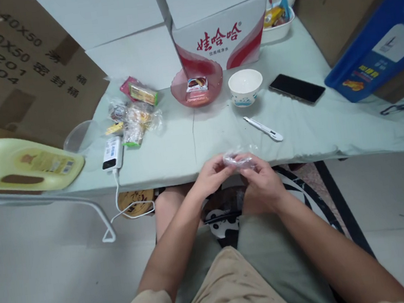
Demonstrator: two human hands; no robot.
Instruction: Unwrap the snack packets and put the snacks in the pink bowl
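Note:
At the table's front edge, my left hand (212, 174) and my right hand (264, 179) both pinch a crumpled clear plastic wrapper (239, 159). Whether anything is inside the wrapper I cannot tell. Just beyond it lies a white utility knife (263, 129), slanting to the right. Further back stands a white bowl (246, 87) with a blue pattern, its visible inside bare. To its left a pink glass dish (197, 85) holds a few wrapped snacks (197, 85). A heap of packaged snacks (136, 115) in clear wrapping sits on the left.
A black phone (296, 88) lies at right, near a blue jug (376, 41). At left are a white power bank (112, 153) with a hanging cable and a yellow bottle (26, 163) on its side. Cardboard boxes and a white-red carton (221, 41) line the back.

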